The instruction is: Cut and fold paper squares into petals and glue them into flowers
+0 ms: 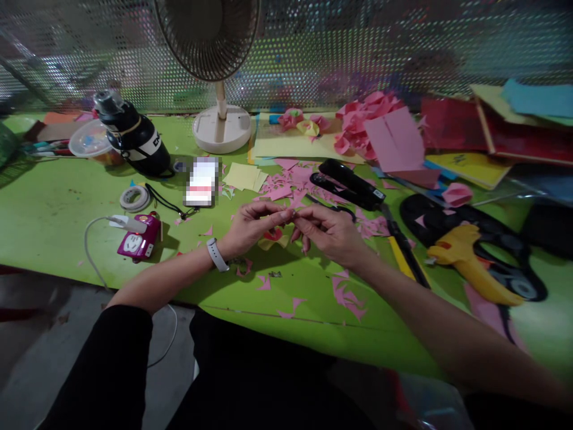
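Observation:
My left hand [258, 224] and my right hand [329, 232] meet over the table, fingertips pinched together. Whatever lies between them is too small and covered to make out. Just under my left fingers shows a yellow and pink-red paper piece [274, 240], like a small flower; I cannot tell whether it is held or resting on the table. Behind my hands lie pink paper scraps [290, 179] and a stack of pale yellow paper squares [244, 177]. A black stapler [351, 182] is beyond my right hand, and dark scissors [340, 209] are partly hidden by it.
A fan [221, 128], a black bottle [134, 137], a phone [202, 182], a tape roll [134, 197] and a purple power adapter [139, 239] stand leftward. Pink paper flowers [367, 119] are behind. Rightward lie a utility knife [405, 248] and a yellow glue gun [474, 263].

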